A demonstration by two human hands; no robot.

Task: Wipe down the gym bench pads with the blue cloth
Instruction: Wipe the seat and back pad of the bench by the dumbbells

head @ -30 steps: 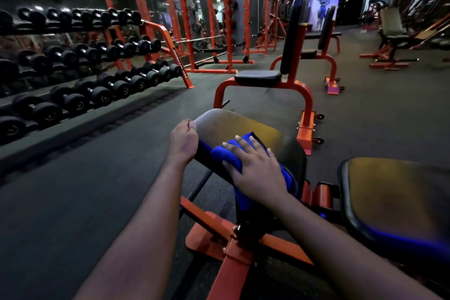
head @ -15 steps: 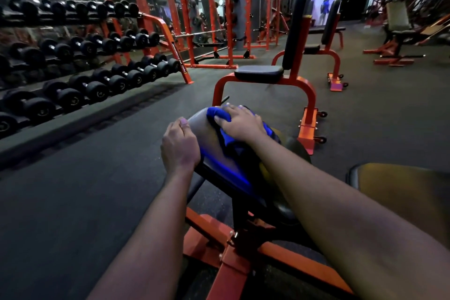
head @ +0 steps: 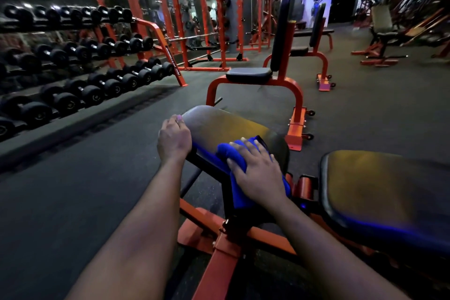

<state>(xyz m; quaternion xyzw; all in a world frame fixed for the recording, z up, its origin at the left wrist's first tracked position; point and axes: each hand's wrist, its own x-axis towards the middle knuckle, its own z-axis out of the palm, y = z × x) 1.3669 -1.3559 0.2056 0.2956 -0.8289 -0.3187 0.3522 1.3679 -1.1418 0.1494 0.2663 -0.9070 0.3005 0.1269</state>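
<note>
A black seat pad [head: 226,126] of an orange-framed bench lies in front of me, with a second, larger black pad [head: 379,190] to its right. My right hand [head: 258,173] presses the blue cloth [head: 235,182] flat onto the near end of the seat pad, fingers spread; the cloth hangs over the pad's near edge. My left hand [head: 173,139] grips the pad's left edge, fingers curled round it.
A long rack of black dumbbells [head: 80,73] runs along the left. Another orange bench with upright black back pad [head: 280,61] stands just beyond. Orange power racks [head: 219,19] and more benches [head: 382,39] stand farther back on the dark rubber floor.
My right hand slid the cloth from the near end to the pad's far end, then back toward me to the near end. My left hand stayed on the pad's left edge.
</note>
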